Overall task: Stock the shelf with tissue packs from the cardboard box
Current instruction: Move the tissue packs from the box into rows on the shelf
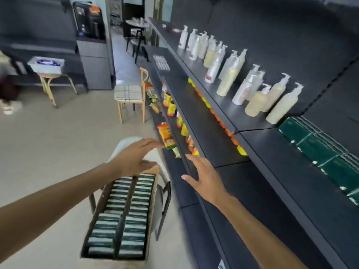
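A cardboard box (152, 193) stands on a chair below me, filled with two rows of green-and-white tissue packs (124, 214). My left hand (136, 156) hovers over the box's far end, fingers spread and empty. Over the dark shelf edge, right of the box, my right hand (204, 175) is held flat with straight fingers, holding nothing. Green tissue packs (320, 150) lie stacked on the upper dark shelf (272, 152) at the right.
Pump bottles (233, 74) line the upper shelf. Orange and yellow snack packets (167, 136) fill the lower shelves. A wooden chair (129, 98) stands by the shelf's far end, and a stool with a white basket (46, 65) at the left. Pale floor lies between.
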Action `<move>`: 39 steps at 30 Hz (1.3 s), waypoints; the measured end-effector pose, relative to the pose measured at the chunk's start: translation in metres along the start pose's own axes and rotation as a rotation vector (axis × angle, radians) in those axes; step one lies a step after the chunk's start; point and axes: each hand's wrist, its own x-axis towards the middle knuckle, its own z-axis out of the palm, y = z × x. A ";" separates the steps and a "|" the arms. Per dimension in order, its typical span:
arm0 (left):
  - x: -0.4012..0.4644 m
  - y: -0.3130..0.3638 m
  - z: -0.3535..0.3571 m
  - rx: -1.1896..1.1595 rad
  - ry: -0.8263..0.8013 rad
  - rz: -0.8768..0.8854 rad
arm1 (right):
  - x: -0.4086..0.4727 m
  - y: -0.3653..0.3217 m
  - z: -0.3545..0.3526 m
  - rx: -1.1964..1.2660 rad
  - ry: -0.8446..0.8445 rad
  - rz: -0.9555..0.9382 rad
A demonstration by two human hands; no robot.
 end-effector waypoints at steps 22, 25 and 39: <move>-0.228 -0.185 0.231 0.017 -0.499 -0.786 | 0.036 0.060 0.395 0.077 -0.692 -0.104; -0.245 -0.203 0.268 0.089 -0.481 -0.749 | 0.025 0.072 0.442 0.041 -0.666 -0.160; -0.253 -0.245 0.326 0.358 -0.528 -0.716 | 0.014 0.099 0.522 -0.090 -0.597 -0.136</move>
